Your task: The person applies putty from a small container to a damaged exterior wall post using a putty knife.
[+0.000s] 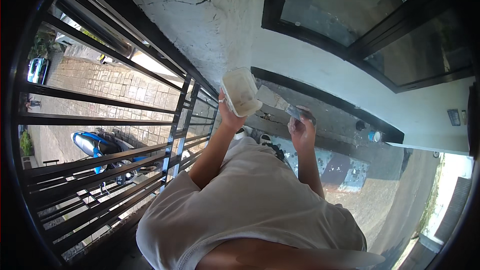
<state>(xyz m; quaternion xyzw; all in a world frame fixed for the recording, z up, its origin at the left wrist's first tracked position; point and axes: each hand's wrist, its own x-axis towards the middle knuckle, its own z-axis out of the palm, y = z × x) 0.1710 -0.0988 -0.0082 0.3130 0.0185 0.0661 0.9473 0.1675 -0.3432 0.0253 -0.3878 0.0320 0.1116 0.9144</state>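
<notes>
My left hand (pixel 231 116) grips a whitish rectangular plastic tub (pixel 235 79) from beneath and along its side. The tub is tilted so that its inside faces me, with pale residue smeared over it. My right hand (pixel 303 132) is closed around the handle of a putty knife (pixel 272 99). Its wide blade points left toward the tub, and the blade's tip is by the tub's right edge; whether they touch I cannot tell. Whitish smears show on my right fingers.
A black metal railing (pixel 172 130) runs along my left, with a blue motorbike (pixel 95 145) beyond it. Ahead stands a cracked white wall (pixel 200 25). A dark-framed window (pixel 345 45) is at upper right. A small tub (pixel 374 136) and a pale blue patterned panel (pixel 325 162) lie low on the right.
</notes>
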